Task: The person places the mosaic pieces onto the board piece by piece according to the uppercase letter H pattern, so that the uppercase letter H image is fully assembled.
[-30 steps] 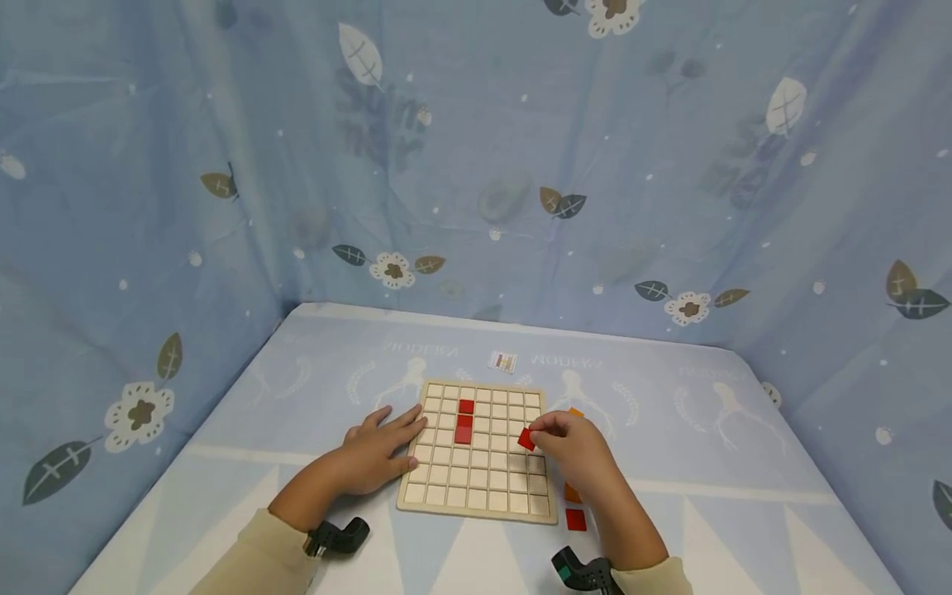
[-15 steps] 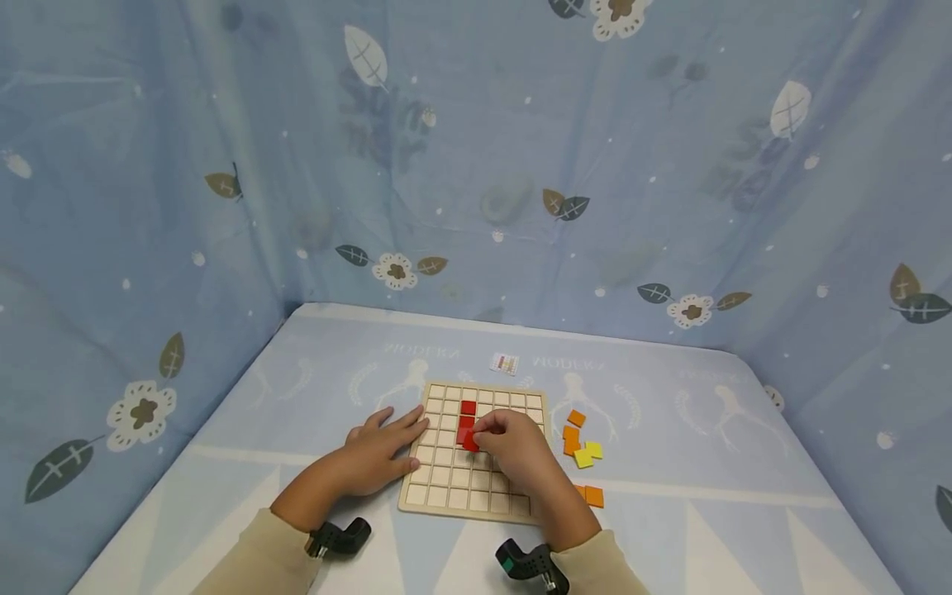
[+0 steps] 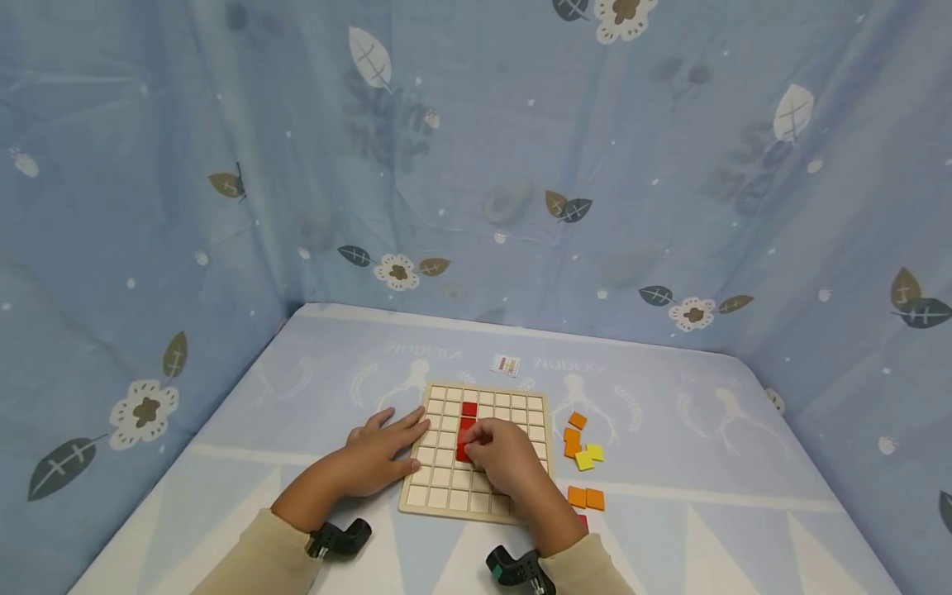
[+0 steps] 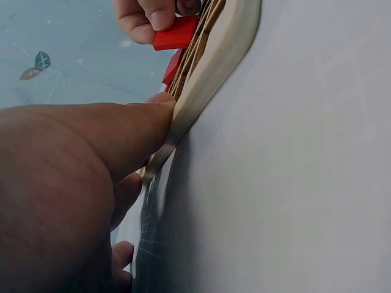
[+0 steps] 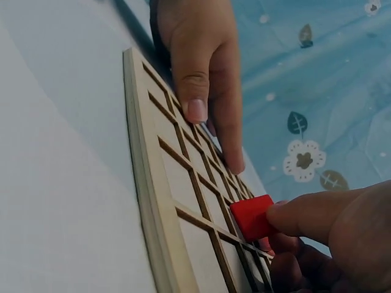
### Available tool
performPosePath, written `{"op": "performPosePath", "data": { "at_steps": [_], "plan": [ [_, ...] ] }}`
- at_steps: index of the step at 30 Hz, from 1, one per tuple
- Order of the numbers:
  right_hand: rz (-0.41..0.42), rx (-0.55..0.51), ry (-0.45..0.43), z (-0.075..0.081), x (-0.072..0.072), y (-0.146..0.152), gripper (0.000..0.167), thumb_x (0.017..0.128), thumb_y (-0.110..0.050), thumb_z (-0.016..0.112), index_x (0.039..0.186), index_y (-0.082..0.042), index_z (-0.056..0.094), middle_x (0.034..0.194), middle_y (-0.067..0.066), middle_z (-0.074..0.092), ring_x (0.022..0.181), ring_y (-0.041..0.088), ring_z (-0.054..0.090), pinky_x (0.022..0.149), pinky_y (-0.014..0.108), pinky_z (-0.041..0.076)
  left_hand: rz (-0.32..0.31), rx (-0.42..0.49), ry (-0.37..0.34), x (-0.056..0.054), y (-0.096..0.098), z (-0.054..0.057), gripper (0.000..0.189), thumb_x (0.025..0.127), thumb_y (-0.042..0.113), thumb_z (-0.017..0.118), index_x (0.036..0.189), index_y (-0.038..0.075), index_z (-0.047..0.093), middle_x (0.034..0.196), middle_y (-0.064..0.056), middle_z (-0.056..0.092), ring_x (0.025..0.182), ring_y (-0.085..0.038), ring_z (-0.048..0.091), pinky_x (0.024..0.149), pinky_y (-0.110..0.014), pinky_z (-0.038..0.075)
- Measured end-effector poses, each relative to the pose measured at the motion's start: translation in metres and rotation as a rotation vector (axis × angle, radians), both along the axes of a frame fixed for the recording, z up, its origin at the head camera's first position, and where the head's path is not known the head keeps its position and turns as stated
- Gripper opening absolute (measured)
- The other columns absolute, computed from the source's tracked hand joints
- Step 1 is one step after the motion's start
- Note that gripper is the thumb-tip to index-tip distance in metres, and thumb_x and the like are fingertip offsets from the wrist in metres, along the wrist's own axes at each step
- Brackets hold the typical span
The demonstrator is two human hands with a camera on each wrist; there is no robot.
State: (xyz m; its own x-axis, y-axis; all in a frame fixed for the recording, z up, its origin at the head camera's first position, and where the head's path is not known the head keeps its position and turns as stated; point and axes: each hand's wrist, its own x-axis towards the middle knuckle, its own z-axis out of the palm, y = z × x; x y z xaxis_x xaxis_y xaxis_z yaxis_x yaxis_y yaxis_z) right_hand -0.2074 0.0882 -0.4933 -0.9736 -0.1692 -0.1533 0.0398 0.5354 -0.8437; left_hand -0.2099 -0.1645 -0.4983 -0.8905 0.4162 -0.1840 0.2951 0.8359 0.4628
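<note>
A wooden grid board (image 3: 439, 498) with square cells lies on the table. My right hand (image 3: 508, 459) is over its middle, pinching a red square tile (image 5: 252, 217) between thumb and fingers. In the right wrist view that tile is tilted, one edge right at the grid. More red tiles (image 3: 468, 410) sit in one column of cells, running from near the far edge toward my right fingers. My left hand (image 3: 382, 453) is spread flat, its fingertips and thumb resting on the board's left edge; the left wrist view shows the thumb (image 4: 143, 125) on the rim.
Right of the board lie loose orange tiles (image 3: 577, 421) and two yellow tiles (image 3: 585, 460). Nearer are two more orange tiles (image 3: 595, 499) and a red tile (image 3: 583, 522) partly behind my right forearm. A small printed card (image 3: 506, 365) lies beyond the board. Patterned cloth (image 3: 476, 165) surrounds the table.
My right hand has carried the red tile leftward from the board's right side to the red column, then slightly nearer me and down to the grid. The left hand stays in place.
</note>
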Motion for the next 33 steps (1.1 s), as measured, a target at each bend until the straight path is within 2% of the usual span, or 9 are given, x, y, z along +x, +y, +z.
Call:
{"op": "performPosePath", "data": {
  "at_steps": [7, 14, 20, 23, 27, 33],
  "plan": [
    [0.019, 0.055, 0.038, -0.0026, 0.0004, 0.0001, 0.005, 0.098, -0.019, 0.075, 0.093, -0.018, 0.074, 0.087, -0.003, 0.068, 0.08, 0.018, 0.059, 0.072, 0.035, 0.049, 0.001, -0.01, -0.005, 0.0011, 0.0003, 0.0011, 0.07, 0.103, 0.047, 0.064, 0.165, 0.032, 0.035, 0.176, 0.011, 0.017, 0.162, -0.041, 0.006, 0.117, -0.074, 0.017],
    [0.055, 0.099, 0.074, -0.0026, 0.0013, -0.0004, 0.009, 0.095, -0.012, 0.078, 0.093, -0.019, 0.074, 0.087, -0.005, 0.067, 0.081, 0.016, 0.06, 0.076, 0.035, 0.052, 0.004, -0.016, 0.0, -0.0006, 0.001, -0.0005, 0.069, 0.104, 0.047, 0.063, 0.165, 0.033, 0.034, 0.175, 0.012, 0.017, 0.162, -0.04, 0.006, 0.118, -0.071, 0.019],
    [0.071, 0.11, 0.095, -0.0039, 0.0007, -0.0002, 0.006, 0.095, -0.016, 0.078, 0.096, -0.02, 0.074, 0.087, -0.005, 0.065, 0.08, 0.015, 0.059, 0.074, 0.033, 0.051, 0.005, -0.006, -0.013, 0.001, 0.0, 0.0019, 0.069, 0.104, 0.045, 0.064, 0.165, 0.031, 0.035, 0.176, 0.011, 0.017, 0.162, -0.041, 0.005, 0.118, -0.073, 0.017],
    [0.048, 0.108, 0.104, -0.0048, 0.0, 0.0015, 0.008, 0.098, -0.018, 0.075, 0.105, -0.021, 0.076, 0.086, -0.004, 0.064, 0.075, 0.016, 0.058, 0.068, 0.032, 0.049, 0.008, -0.009, -0.011, 0.0021, -0.0005, 0.0032, 0.069, 0.104, 0.045, 0.064, 0.165, 0.031, 0.035, 0.176, 0.011, 0.017, 0.162, -0.041, 0.006, 0.118, -0.073, 0.016],
    [0.022, 0.134, 0.108, -0.0049, 0.0001, 0.0042, 0.023, 0.1, -0.018, 0.069, 0.121, -0.021, 0.077, 0.091, -0.002, 0.066, 0.072, 0.017, 0.056, 0.063, 0.032, 0.046, 0.002, 0.002, -0.001, 0.0023, -0.0001, 0.0031, 0.068, 0.104, 0.045, 0.064, 0.165, 0.03, 0.036, 0.176, 0.011, 0.018, 0.162, -0.042, 0.006, 0.117, -0.074, 0.016],
    [0.041, 0.185, 0.125, -0.0045, 0.0009, 0.0059, 0.027, 0.101, -0.018, 0.066, 0.125, -0.02, 0.078, 0.102, -0.003, 0.068, 0.077, 0.017, 0.056, 0.068, 0.034, 0.046, 0.0, -0.005, 0.004, 0.0007, 0.001, 0.0008, 0.068, 0.104, 0.046, 0.063, 0.165, 0.031, 0.035, 0.175, 0.012, 0.017, 0.162, -0.041, 0.006, 0.118, -0.072, 0.017]
  ]
}}
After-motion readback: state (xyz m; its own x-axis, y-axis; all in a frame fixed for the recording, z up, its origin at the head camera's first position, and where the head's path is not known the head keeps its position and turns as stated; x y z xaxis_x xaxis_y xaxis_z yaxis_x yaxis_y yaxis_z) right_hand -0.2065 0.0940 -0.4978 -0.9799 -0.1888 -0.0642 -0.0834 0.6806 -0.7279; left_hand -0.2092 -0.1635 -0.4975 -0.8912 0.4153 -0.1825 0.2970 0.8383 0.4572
